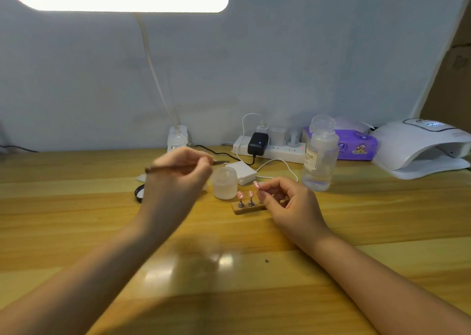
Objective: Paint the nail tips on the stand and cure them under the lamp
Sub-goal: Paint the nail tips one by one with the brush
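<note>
A small wooden stand (244,209) lies mid-table and carries two pink nail tips (240,195) on little metal holders. My right hand (288,204) hovers over the stand's right end and pinches a third pink nail tip (256,185) between fingertips. My left hand (175,179) is raised to the left of it and grips a thin brown brush (183,167), its tip pointing right above a frosted jar (225,183). The white curing lamp (420,148) sits at the far right, its display lit.
A clear pump bottle (319,156) stands right of the stand. Behind are a power strip (270,148) with plugs and cables, a white box (242,173), a purple tissue pack (356,144) and a desk lamp base (178,137). A black ring-shaped object (139,193) lies left.
</note>
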